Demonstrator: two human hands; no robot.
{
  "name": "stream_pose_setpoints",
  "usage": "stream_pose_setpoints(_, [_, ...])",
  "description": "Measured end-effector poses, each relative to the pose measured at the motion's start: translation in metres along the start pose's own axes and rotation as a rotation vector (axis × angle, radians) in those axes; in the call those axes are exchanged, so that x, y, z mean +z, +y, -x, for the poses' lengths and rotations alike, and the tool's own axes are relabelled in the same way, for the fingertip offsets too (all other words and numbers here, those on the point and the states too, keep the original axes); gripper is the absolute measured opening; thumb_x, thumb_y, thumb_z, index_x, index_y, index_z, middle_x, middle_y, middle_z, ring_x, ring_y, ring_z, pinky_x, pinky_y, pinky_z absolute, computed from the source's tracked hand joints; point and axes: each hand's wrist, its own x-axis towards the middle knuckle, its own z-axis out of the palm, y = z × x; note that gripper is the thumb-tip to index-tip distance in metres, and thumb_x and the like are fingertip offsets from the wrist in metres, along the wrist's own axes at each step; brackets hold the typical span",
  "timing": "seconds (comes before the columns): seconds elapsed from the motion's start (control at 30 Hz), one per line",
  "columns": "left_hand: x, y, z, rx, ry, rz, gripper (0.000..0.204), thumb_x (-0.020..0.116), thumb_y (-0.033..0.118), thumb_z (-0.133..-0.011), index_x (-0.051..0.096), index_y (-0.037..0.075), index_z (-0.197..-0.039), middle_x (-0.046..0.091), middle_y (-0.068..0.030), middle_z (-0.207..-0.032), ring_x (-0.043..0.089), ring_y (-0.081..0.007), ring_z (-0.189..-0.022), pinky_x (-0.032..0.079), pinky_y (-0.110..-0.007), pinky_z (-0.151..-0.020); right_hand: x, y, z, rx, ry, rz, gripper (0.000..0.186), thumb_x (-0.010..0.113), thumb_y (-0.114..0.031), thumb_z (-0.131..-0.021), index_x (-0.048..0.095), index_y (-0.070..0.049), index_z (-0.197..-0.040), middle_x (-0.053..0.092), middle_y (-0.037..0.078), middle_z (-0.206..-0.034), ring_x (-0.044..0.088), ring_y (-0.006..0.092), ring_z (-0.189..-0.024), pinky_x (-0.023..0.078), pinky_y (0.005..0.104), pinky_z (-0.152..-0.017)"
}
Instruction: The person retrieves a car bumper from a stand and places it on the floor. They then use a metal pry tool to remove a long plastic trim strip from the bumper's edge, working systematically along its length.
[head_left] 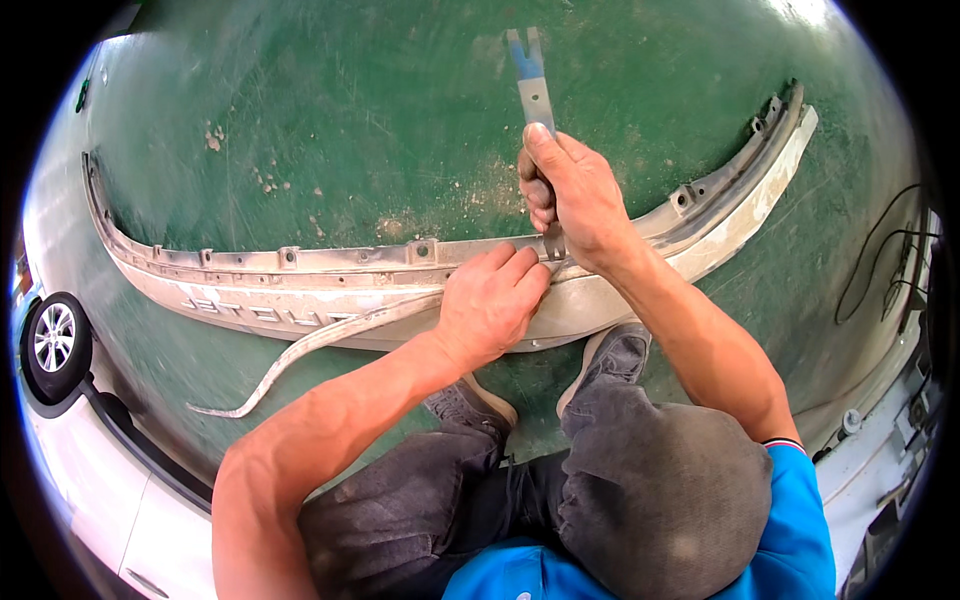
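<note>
A long curved car bumper trim [230, 300], pale and dusty with raised lettering, lies across the floor in front of my feet. My right hand [575, 185] is wrapped round a flat metal pry tool [536, 98]. The tool's forked far end with blue on it points away from me, and its near end meets the trim's upper edge. Just left of that contact, my left hand [492, 300] is closed on a thin flexible strip [290, 362] at the trim. The strip's loose part curls down to the left onto the floor. My left fingertips are partly hidden.
Crumbs of dirt [395, 225] are scattered on the green floor [400, 100] beyond the trim. My shoes [612, 360] stand close to its near side. A white car with a wheel [55, 337] is at the left. Black cable [862, 262] and equipment line the right side.
</note>
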Motion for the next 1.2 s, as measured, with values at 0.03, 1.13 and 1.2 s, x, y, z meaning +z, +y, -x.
stream_pose_setpoints(0.03, [0.000, 0.000, 0.000, -0.011, -0.006, 0.005, 0.022, 0.074, 0.009, -0.070, 0.062, 0.006, -0.088, 0.056, -0.0063, -0.080, 0.056, -0.0251, -0.073, 0.050, -0.038, -0.061, 0.002, 0.000, 0.002, 0.032, -0.008, 0.016, 0.041, 0.049, -0.041, -0.105, 0.051, -0.009, -0.081, 0.041, -0.003, -0.062, 0.037, 0.0071, -0.052, 0.036, 0.0242, -0.047])
stream_pose_setpoints(1.13, [-0.001, -0.003, -0.006, -0.002, -0.024, 0.041, 0.027, 0.077, 0.007, -0.068, 0.059, 0.003, -0.089, 0.056, -0.0101, -0.082, 0.057, -0.0295, -0.074, 0.049, -0.041, -0.062, -0.010, -0.001, -0.004, -0.005, -0.004, -0.028, 0.041, 0.052, -0.042, -0.103, 0.050, -0.008, -0.080, 0.042, -0.004, -0.063, 0.038, 0.0061, -0.052, 0.035, 0.0239, -0.046])
stream_pose_setpoints(1.2, [0.001, -0.002, -0.005, -0.002, -0.012, 0.024, 0.027, 0.076, 0.007, -0.069, 0.059, 0.003, -0.089, 0.056, -0.0098, -0.081, 0.057, -0.0293, -0.074, 0.049, -0.041, -0.062, -0.009, 0.003, 0.001, -0.023, 0.021, -0.051, 0.042, 0.053, -0.041, -0.103, 0.053, -0.006, -0.080, 0.042, -0.004, -0.061, 0.037, 0.0066, -0.051, 0.034, 0.0248, -0.045])
